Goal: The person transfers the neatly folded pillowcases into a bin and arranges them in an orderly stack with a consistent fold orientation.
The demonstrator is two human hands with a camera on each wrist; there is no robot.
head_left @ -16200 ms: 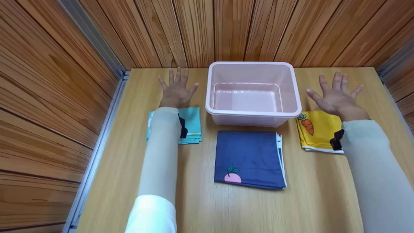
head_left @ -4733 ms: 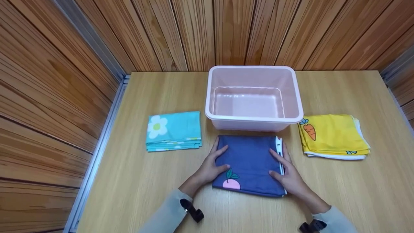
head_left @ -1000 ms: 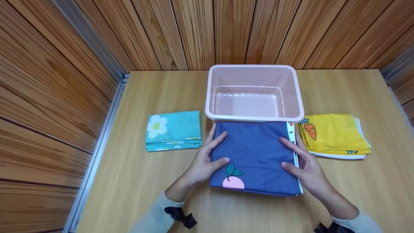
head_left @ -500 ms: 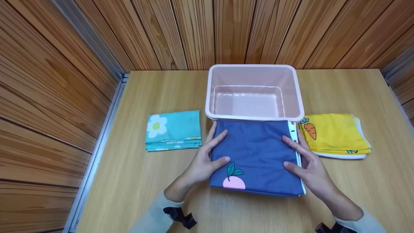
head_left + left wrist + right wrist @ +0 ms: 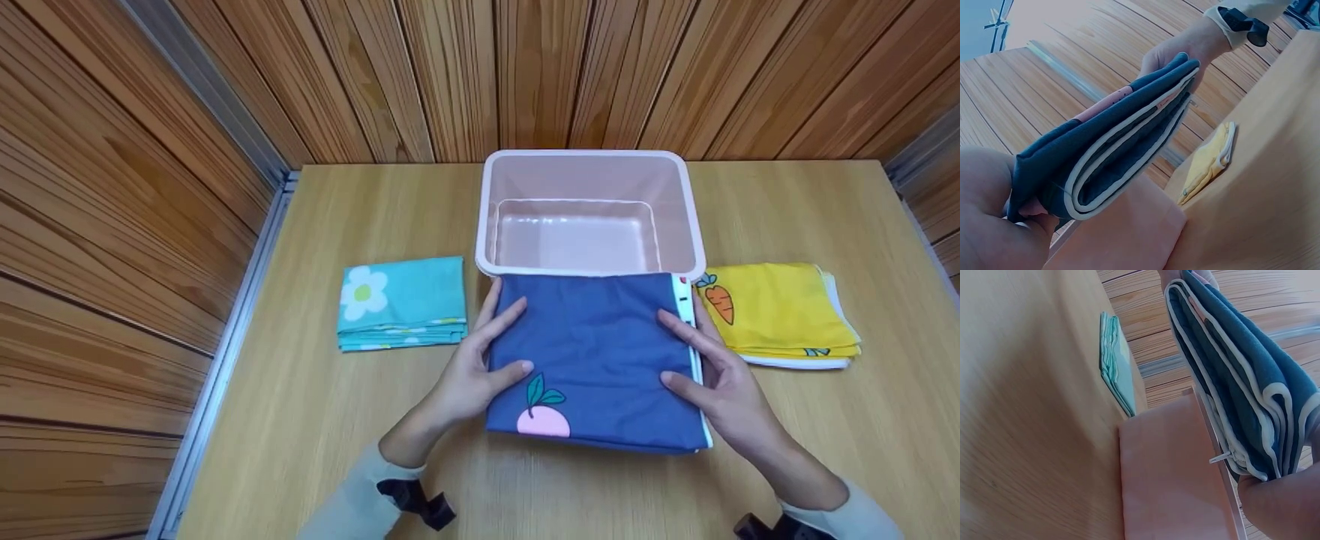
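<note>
A folded navy cloth (image 5: 592,352) with a pink fruit print hangs above the table, its layered, white-edged folds (image 5: 1129,146) showing in both wrist views. My left hand (image 5: 476,375) grips its left side, and my right hand (image 5: 724,390) grips the right side, thumbs on top and other fingers partly hidden beneath. In the right wrist view a small white tab (image 5: 1220,457) sticks out from the folds. Right behind the cloth stands a pale pink plastic bin (image 5: 487,217) with nothing in it; the cloth's far edge overlaps its front wall in the head view.
On the wooden table (image 5: 360,420), a folded turquoise cloth (image 5: 412,292) with a white flower lies to the left. A folded yellow cloth (image 5: 787,307) with a carrot print lies to the right. Wood-panelled walls (image 5: 570,75) enclose the back and sides.
Both hands were spread open near the back at first, then came to the navy cloth on the table. They have since lifted it, and it has crept slightly toward the bin.
</note>
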